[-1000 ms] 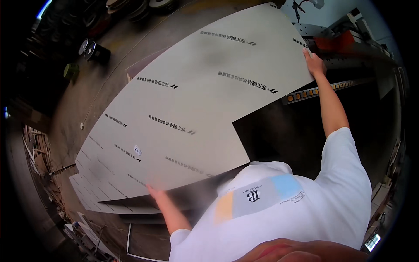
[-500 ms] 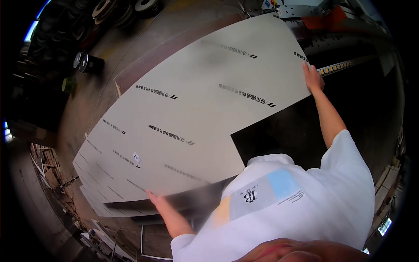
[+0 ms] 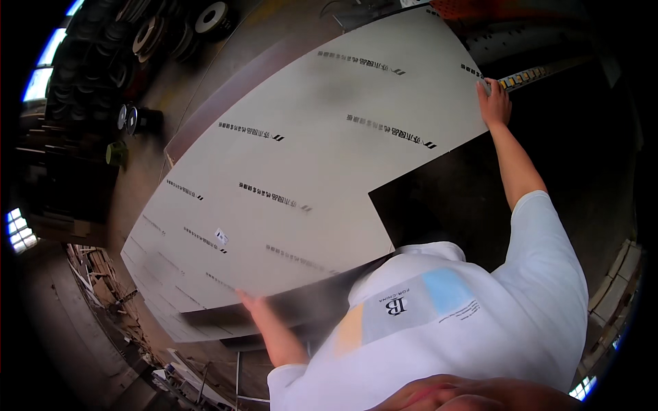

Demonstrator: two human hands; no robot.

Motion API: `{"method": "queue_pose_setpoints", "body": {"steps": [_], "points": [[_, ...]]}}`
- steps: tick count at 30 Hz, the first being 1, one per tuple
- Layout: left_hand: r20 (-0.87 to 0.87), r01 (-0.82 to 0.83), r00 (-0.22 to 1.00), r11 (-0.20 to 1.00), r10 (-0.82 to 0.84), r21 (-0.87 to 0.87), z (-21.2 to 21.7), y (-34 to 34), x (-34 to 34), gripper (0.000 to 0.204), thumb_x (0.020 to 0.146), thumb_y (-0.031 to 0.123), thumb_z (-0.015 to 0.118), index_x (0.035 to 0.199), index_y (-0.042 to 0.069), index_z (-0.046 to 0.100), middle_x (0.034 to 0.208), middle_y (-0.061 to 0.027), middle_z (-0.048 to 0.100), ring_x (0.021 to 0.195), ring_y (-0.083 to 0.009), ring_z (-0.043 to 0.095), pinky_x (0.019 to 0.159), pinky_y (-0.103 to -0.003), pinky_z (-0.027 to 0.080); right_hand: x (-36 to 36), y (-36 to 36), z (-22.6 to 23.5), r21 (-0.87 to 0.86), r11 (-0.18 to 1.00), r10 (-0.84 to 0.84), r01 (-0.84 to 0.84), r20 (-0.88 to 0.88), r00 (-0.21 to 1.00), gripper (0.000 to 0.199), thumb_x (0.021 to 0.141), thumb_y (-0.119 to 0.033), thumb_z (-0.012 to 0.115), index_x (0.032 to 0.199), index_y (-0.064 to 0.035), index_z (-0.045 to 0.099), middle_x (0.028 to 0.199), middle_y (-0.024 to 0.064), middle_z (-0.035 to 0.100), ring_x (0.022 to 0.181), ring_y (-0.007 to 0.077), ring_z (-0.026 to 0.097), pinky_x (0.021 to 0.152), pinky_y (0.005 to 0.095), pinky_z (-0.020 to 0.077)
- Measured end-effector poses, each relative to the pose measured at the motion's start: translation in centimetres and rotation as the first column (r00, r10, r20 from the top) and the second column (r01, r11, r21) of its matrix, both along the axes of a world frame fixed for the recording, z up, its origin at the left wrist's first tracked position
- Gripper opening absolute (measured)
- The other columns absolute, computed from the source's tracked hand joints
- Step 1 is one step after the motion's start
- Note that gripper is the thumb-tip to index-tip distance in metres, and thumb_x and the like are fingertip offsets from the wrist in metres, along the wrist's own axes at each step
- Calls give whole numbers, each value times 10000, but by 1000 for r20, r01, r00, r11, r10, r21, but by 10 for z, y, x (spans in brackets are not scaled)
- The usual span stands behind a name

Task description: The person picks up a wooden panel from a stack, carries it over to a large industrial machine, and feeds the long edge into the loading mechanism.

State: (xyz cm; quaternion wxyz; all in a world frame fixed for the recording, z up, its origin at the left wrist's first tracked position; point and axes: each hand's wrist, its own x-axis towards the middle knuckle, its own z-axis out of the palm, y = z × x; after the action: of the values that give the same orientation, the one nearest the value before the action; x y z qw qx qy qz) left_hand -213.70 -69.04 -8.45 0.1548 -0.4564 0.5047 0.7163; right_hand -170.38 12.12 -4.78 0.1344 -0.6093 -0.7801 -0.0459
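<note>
A very large pale grey board [image 3: 308,151] with rows of dark print and a small white sticker lies in front of me, with a stepped cut-out at its near right. My left hand [image 3: 255,307] grips its near edge, the thumb on top and the other fingers hidden. At the board's right edge, my right hand [image 3: 495,106] is closed over the edge, its fingers partly hidden. Beside that hand runs a strip with yellow markings [image 3: 524,77]. Under the board's near side shows a dark, shiny surface [image 3: 288,312].
A reddish-brown panel [image 3: 212,96] shows beyond the board's far edge. Left of it stand black drums [image 3: 144,120], a green container [image 3: 116,153] and stacked dark rings [image 3: 89,75]. Scrap wood [image 3: 103,281] lines the lower left. An orange machine part [image 3: 473,9] is at the far right.
The view has shifted slightly. The board and left hand sit a little further right in the picture, and the right hand slightly higher. Both hands keep their places at the board's edges.
</note>
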Motion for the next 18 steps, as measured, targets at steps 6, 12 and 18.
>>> {"method": "queue_pose_setpoints", "body": {"steps": [6,12,18], "points": [[17,85,996,996,-86,5,29,1,-6,510,1020,475,457,1335,88,564,1368,-66,581,1217,-293,562,1043,-463,451,2,-3,12,-23,1000,-3,6,133,991,463,967,-554,486,1265,-212,580,1318,19,591,1209,297,539,994,452,429],[37,57,998,995,-54,-84,26,-7,-13,506,1025,472,442,1326,84,564,1375,-77,571,1212,-294,562,1039,-467,456,11,-25,0,70,997,-63,44,291,955,560,971,-585,446,1428,-263,477,1490,-29,456,1372,251,411,1118,543,289],[-55,235,971,968,-231,91,8,-37,-20,531,1026,488,414,1353,89,541,1387,-69,556,1235,-290,547,1041,-458,459,-27,-121,20,125,896,-443,427,160,882,924,837,-756,506,1490,-122,354,1586,64,300,1438,262,326,1147,555,259]]}}
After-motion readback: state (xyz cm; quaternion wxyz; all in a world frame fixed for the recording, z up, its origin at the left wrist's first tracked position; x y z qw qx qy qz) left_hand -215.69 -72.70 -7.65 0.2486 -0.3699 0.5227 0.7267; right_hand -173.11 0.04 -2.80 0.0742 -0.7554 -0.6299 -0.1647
